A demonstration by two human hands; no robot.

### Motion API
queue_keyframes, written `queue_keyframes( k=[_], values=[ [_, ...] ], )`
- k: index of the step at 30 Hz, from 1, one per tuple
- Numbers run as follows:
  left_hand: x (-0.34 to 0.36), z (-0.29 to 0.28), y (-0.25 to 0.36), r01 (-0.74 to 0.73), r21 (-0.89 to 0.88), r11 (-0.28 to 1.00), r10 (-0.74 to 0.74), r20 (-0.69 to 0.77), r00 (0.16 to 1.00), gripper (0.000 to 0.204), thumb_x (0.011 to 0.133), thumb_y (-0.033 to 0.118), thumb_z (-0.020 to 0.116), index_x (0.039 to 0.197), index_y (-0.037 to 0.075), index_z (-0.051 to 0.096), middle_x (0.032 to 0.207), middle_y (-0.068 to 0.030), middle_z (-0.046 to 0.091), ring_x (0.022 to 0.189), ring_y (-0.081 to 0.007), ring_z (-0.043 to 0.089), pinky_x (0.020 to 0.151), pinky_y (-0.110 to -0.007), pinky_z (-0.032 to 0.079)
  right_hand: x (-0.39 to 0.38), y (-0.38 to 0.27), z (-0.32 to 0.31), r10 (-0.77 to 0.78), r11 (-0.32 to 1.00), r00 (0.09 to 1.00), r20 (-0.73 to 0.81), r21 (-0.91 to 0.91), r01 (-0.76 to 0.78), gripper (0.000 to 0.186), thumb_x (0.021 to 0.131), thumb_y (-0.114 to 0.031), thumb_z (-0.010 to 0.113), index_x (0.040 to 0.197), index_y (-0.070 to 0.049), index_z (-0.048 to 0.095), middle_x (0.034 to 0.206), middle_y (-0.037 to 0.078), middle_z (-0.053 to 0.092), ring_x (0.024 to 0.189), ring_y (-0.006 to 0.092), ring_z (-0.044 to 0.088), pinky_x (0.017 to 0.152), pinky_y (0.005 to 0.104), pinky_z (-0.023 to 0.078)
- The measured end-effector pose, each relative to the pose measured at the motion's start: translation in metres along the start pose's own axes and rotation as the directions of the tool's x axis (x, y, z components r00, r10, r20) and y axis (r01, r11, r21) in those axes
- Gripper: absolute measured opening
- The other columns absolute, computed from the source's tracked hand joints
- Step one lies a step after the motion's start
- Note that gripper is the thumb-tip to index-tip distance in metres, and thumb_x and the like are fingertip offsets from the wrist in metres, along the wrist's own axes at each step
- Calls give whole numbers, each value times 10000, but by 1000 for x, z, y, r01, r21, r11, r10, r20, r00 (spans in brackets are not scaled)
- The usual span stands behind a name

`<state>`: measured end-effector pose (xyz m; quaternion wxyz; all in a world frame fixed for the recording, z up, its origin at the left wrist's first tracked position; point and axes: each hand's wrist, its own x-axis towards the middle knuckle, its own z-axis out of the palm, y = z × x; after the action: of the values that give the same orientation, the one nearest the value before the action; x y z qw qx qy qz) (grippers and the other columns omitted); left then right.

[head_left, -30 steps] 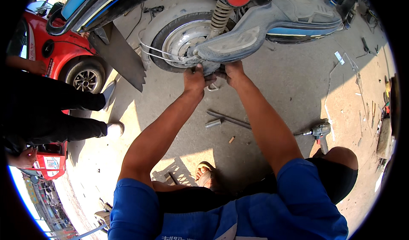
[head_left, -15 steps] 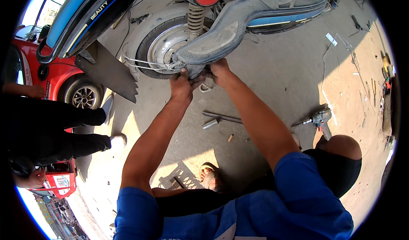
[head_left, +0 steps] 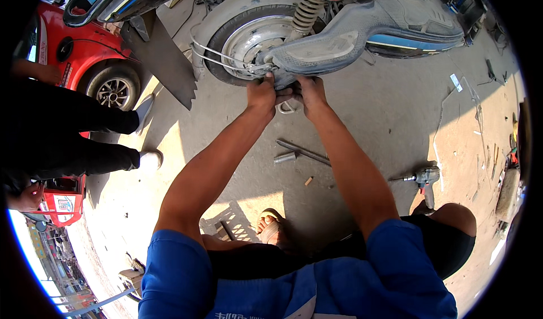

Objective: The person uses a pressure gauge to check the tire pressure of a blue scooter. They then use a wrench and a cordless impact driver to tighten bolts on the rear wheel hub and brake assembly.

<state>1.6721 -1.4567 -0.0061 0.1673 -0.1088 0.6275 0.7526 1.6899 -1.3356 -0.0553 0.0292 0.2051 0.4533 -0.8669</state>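
Head view: at twelve o'clock a scooter (head_left: 362, 30) lies with its long axis running nine to three, rear wheel (head_left: 249, 36) toward nine. Both arms stretch straight toward twelve. Left hand (head_left: 261, 94) and right hand (head_left: 310, 93) grip the grey underside at the axle. A small white label (head_left: 456, 82) lies on the concrete at two o'clock.

- The scooter's rear wheel (head_left: 249, 39) and grey side cover (head_left: 339, 44) now sit higher in view than a second ago.
- The left hand (head_left: 261, 93) and right hand (head_left: 310, 93), at the cover's lower edge, have risen with them.
- The power drill (head_left: 424, 179) on the concrete has drifted lower right.
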Motion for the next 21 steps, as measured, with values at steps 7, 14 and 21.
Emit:
queue_keyframes(
  k=[7,14,21],
  values=[
    [-1,4,1,-10,-69,998,7,-46,999,313,1020,156,395,1239,-64,434,1073,-232,598,726,-322,686,620,-434,633,-4,9,11,-182,982,982,-52,-64,178,308,923,-197,636,1031,91,643,1004,118,670,835,157,600,754,305,474],
    [-12,3,3,-47,-30,998,43,-121,992,332,958,119,545,1214,-76,463,986,-215,631,672,-300,685,563,-400,620,-9,11,23,-141,990,986,-88,10,142,271,946,-199,596,1022,59,632,954,102,661,782,165,609,694,317,493],
    [-10,-16,10,-144,473,869,167,-6,986,595,790,185,777,1227,-105,498,852,-146,672,626,-192,645,519,-304,542,1,14,19,-104,995,988,-117,-14,103,260,950,-216,590,985,39,626,887,70,642,732,139,577,644,312,472]
  ],
)
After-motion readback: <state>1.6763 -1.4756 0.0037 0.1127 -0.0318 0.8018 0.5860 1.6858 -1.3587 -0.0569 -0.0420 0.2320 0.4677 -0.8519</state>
